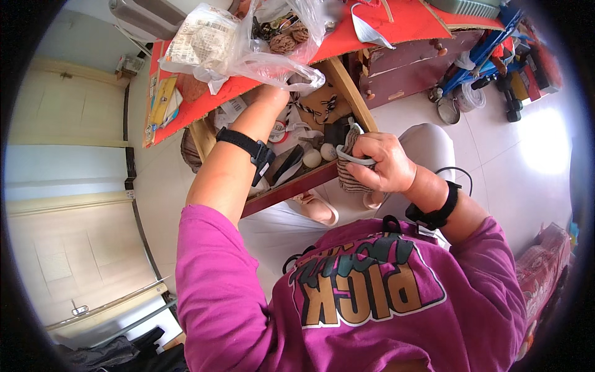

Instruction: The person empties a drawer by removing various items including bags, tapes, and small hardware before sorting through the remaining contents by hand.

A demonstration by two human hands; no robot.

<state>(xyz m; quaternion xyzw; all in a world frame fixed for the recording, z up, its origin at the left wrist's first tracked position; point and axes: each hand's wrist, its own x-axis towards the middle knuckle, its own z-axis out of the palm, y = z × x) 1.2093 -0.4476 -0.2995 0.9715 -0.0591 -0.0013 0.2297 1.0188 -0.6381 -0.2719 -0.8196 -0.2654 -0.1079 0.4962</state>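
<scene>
My right hand [386, 160] grips the pale rim of a brown-striped cloth pouch [354, 179] at the right front corner of a pulled-out wooden drawer [290, 188]. My left hand [274, 95] reaches into the back of the drawer. Its fingers are hidden by a clear plastic bag [279, 65] and the tabletop edge, so I cannot tell what they touch. Two white balls [312, 158] lie near the drawer front, beside a dark flat object [288, 163]. Behind them is a black-and-white cord [304, 109], with a red-rimmed round item [279, 132] closer to my left forearm.
Above the drawer, the red-covered tabletop [409, 28] bears a white printed package [202, 39], walnuts [283, 43] in the clear bag, and a yellow item [163, 100] at left. A blue rack [469, 65] and dumbbell [511, 100] stand at right. My knee [427, 139] is beside the pouch.
</scene>
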